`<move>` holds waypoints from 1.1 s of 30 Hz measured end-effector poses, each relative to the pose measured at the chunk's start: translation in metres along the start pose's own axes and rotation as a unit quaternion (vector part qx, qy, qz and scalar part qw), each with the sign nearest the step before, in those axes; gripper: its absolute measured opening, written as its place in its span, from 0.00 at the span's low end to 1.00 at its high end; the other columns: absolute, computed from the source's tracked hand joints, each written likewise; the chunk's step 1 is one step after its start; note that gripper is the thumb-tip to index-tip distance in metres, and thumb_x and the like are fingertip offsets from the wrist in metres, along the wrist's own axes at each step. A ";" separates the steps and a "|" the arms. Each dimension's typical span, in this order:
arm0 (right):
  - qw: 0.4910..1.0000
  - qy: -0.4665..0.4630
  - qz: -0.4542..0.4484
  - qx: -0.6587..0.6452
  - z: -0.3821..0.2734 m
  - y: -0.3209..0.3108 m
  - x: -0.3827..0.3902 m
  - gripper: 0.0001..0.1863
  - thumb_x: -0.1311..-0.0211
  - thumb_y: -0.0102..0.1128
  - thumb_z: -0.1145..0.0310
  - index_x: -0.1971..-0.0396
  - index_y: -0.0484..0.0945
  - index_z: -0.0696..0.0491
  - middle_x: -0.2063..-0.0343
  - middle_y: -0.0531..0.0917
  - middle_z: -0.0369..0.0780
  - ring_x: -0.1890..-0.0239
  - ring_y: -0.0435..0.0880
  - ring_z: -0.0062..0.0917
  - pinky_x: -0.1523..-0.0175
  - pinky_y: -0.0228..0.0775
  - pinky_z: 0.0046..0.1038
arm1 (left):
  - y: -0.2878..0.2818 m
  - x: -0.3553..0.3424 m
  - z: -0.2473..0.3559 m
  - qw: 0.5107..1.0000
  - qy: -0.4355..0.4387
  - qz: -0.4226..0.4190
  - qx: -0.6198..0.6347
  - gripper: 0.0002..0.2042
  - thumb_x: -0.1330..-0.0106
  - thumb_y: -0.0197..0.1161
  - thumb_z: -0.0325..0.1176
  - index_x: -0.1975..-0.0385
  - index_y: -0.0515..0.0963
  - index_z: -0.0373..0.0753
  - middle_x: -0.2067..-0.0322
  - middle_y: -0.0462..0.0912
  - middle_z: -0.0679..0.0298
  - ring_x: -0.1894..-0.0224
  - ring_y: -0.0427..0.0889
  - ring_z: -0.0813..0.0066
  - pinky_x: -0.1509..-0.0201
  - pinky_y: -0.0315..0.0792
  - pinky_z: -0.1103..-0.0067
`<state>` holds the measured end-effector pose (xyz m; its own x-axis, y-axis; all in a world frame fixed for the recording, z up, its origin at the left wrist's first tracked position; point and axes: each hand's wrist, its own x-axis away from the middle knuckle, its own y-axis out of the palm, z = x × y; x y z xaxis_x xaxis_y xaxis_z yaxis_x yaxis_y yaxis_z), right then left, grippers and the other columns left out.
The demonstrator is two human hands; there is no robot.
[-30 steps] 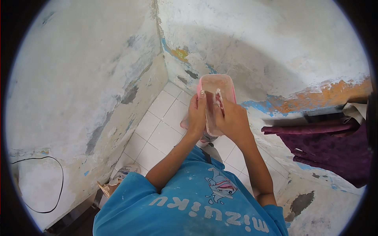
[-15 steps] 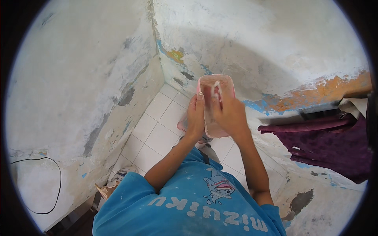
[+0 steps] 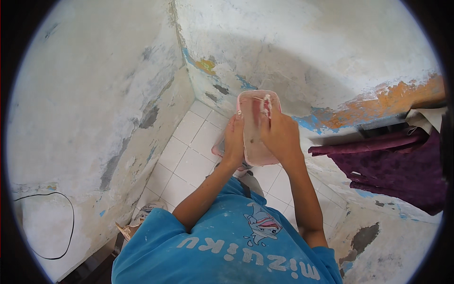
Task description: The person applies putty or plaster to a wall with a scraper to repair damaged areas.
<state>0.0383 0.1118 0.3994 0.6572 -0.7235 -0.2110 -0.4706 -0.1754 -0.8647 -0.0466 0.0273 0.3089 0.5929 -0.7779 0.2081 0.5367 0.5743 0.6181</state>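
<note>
Flaking to blue, orange and grey patches, the walls (image 3: pixel 94 85) meet in a corner above a white tiled floor (image 3: pixel 189 165). A blue shirt (image 3: pixel 213 251) clothes the person; a purple cloth (image 3: pixel 392 173) hangs beside the right-hand wall. Held over the tiles, beyond the shirt, is a pink-rimmed tub (image 3: pixel 256 154). The left hand (image 3: pixel 233 142) clasps its left side. The right hand (image 3: pixel 283 137) grips a reddish, white-smeared tool (image 3: pixel 257 107) inside the tub's far half; blur obscures its exact kind.
</note>
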 end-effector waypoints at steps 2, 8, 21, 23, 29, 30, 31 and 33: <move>0.997 0.021 -0.029 0.067 0.006 -0.010 0.008 0.16 0.33 0.55 0.59 0.64 0.77 0.60 0.76 0.82 0.55 0.70 0.83 0.53 0.64 0.73 0.50 | -0.003 -0.001 0.001 1.000 -0.007 0.011 0.015 0.23 0.19 0.46 0.47 0.43 0.71 0.30 0.53 0.79 0.59 0.53 0.77 0.78 0.48 0.73 0.79; 0.996 -0.009 -0.076 -0.035 -0.015 -0.015 0.021 0.15 0.34 0.54 0.62 0.62 0.77 0.60 0.76 0.82 0.54 0.70 0.83 0.54 0.63 0.73 0.50 | 0.003 -0.006 -0.005 0.999 0.022 0.013 0.042 0.23 0.20 0.46 0.48 0.43 0.71 0.31 0.53 0.79 0.60 0.53 0.78 0.78 0.48 0.74 0.80; 0.994 -0.056 -0.082 -0.039 0.015 -0.025 0.020 0.15 0.34 0.54 0.62 0.61 0.79 0.60 0.73 0.83 0.54 0.69 0.83 0.53 0.63 0.73 0.51 | 0.038 0.014 -0.014 0.995 0.062 0.063 -0.045 0.22 0.20 0.50 0.45 0.43 0.71 0.30 0.54 0.79 0.61 0.52 0.77 0.79 0.49 0.74 0.80; 0.995 -0.036 -0.072 -0.066 0.021 -0.027 0.008 0.15 0.34 0.54 0.62 0.61 0.79 0.60 0.72 0.83 0.55 0.69 0.83 0.54 0.63 0.73 0.52 | 0.044 0.014 -0.025 0.996 0.046 0.078 -0.013 0.22 0.20 0.50 0.45 0.43 0.72 0.30 0.54 0.79 0.61 0.53 0.77 0.79 0.49 0.74 0.80; 0.988 -0.077 -0.125 0.043 0.070 -0.048 0.014 0.14 0.34 0.53 0.63 0.63 0.78 0.60 0.74 0.83 0.55 0.69 0.82 0.56 0.63 0.72 0.53 | 0.048 0.018 -0.034 0.993 0.056 0.106 0.019 0.22 0.21 0.51 0.45 0.42 0.71 0.29 0.53 0.79 0.60 0.54 0.78 0.79 0.52 0.75 0.81; 0.987 -0.081 -0.134 0.023 0.070 -0.050 0.017 0.13 0.34 0.53 0.64 0.64 0.78 0.60 0.74 0.83 0.55 0.70 0.82 0.56 0.63 0.72 0.53 | 0.049 0.018 -0.037 0.991 0.062 0.116 -0.006 0.22 0.21 0.52 0.44 0.41 0.70 0.29 0.53 0.78 0.60 0.54 0.78 0.79 0.52 0.75 0.81; 0.986 -0.086 -0.143 0.003 0.070 -0.053 0.018 0.12 0.34 0.53 0.65 0.65 0.78 0.60 0.74 0.83 0.55 0.70 0.82 0.56 0.63 0.72 0.53 | 0.050 0.018 -0.041 0.991 0.064 0.119 -0.003 0.22 0.21 0.52 0.44 0.41 0.70 0.29 0.53 0.78 0.60 0.54 0.78 0.79 0.52 0.75 0.81; 0.989 -0.087 -0.119 0.018 0.078 -0.062 0.006 0.15 0.34 0.53 0.64 0.55 0.76 0.59 0.73 0.84 0.54 0.69 0.83 0.54 0.62 0.74 0.52 | 0.055 0.020 -0.048 0.988 0.071 0.137 -0.030 0.23 0.22 0.53 0.42 0.38 0.68 0.29 0.52 0.78 0.59 0.54 0.78 0.78 0.53 0.76 0.81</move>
<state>0.1177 0.1705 0.4165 0.8396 -0.5385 -0.0712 -0.2702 -0.3004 -0.9147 0.0239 0.0552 0.3103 0.7964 -0.5502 0.2509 0.3761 0.7756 0.5070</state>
